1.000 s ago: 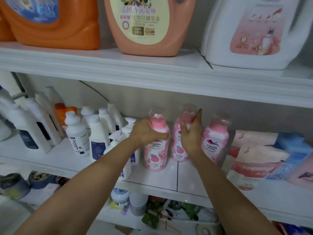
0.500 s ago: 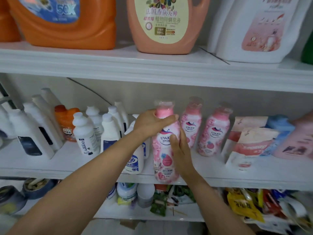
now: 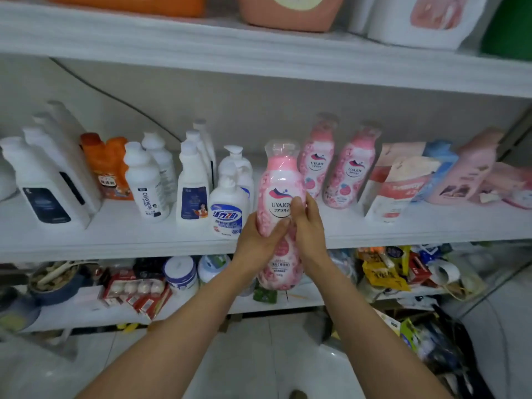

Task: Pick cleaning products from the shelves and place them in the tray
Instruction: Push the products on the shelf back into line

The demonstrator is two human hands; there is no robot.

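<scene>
I see both hands wrapped round 1 glossy pink bottle (image 3: 280, 197), left hand (image 3: 260, 240) and right hand (image 3: 309, 226) gripping its rounded plastic body, held upright in front of the white shelf (image 3: 115, 240), 2 matching bottles (image 3: 331, 165) behind

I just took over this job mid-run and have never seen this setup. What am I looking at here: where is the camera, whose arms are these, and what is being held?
There is no machine: these are a person's two bare arms, seen from one wide-angle camera worn on the head, looking forward and down. The left hand and right hand both grip a pink UYAJOY bottle, held upright in front of the middle shelf. On that shelf stand two matching pink bottles, white bottles, an orange bottle and soft pouches. I cannot make out the tray.
</scene>
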